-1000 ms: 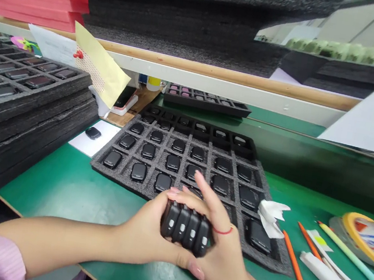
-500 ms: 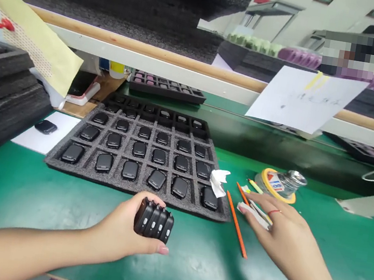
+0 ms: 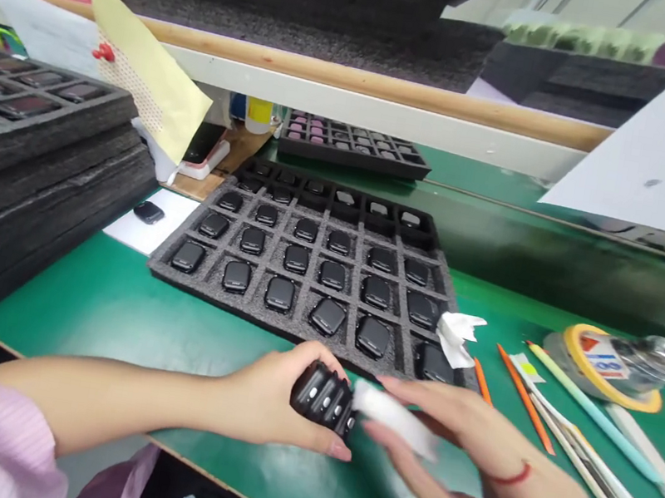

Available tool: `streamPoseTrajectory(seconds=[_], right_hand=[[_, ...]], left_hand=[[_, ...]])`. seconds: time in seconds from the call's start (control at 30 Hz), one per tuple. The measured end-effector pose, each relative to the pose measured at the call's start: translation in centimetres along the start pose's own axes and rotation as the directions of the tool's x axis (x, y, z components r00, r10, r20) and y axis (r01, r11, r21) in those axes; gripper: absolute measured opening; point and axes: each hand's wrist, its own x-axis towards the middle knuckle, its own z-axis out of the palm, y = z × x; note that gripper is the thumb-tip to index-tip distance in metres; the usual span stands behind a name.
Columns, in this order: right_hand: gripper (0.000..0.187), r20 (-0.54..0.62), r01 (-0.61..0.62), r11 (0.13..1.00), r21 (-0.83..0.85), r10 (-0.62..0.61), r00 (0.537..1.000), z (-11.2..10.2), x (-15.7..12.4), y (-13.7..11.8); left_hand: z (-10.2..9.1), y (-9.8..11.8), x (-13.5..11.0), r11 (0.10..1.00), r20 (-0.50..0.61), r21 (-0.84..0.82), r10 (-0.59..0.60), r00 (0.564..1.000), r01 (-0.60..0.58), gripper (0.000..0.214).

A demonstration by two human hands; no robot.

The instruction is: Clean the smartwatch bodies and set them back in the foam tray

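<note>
The left hand [image 3: 274, 400] is clamped round a row of small black devices [image 3: 325, 398] just above the green bench [image 3: 109, 306]; the right hand [image 3: 479, 474] pinches a white wipe [image 3: 394, 417] against their end; this looks like wiping; next calls for a steady stroke along the row.

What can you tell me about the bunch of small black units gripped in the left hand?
The stack of black units is about four small, dark, glossy plastic casings pressed side by side, edges up, each with a small pale mark on its edge. The left hand clamps them between thumb and fingers just above the green mat, in front of the foam tray. A blurred white strip held by the right hand meets their right end.
</note>
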Motion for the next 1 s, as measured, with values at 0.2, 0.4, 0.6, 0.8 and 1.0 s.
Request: streamPoseTrajectory(seconds=[0.2, 0.4, 0.6, 0.8, 1.0], right_hand=[[0.017, 0.104, 0.112, 0.976, 0.186, -0.133, 0.986, 2.8, 1.8, -2.3], [0.013, 0.155, 0.102, 0.982, 0.16, -0.127, 0.98, 3.0, 2.5, -2.7], [0.015, 0.184, 0.105, 0.985, 0.135, -0.129, 0.975, 2.8, 2.6, -3.1], [0.014, 0.147, 0.088, 0.99, 0.108, -0.103, 0.984, 3.1, 2.7, -3.5], [0.015, 0.143, 0.079, 0.995, 0.06, -0.087, 0.986, 3.1, 2.6, -3.4]], left_hand=[[-0.1, -0.4, 0.1, 0.997, 0.008, 0.071, 0.036, 0.999, -0.036, 0.053], [-0.3, -0.4, 0.1, 0.995, 0.048, 0.092, 0.032, 0.998, -0.036, 0.049], [-0.4, -0.3, -0.1, 0.985, 0.079, 0.149, 0.076, 0.994, -0.087, 0.047], [-0.3, -0.3, -0.1, 0.984, 0.07, 0.137, 0.101, 0.992, -0.11, 0.043], [-0.4, -0.4, -0.2, 0.986, 0.05, 0.127, 0.1, 0.994, -0.105, 0.043]])
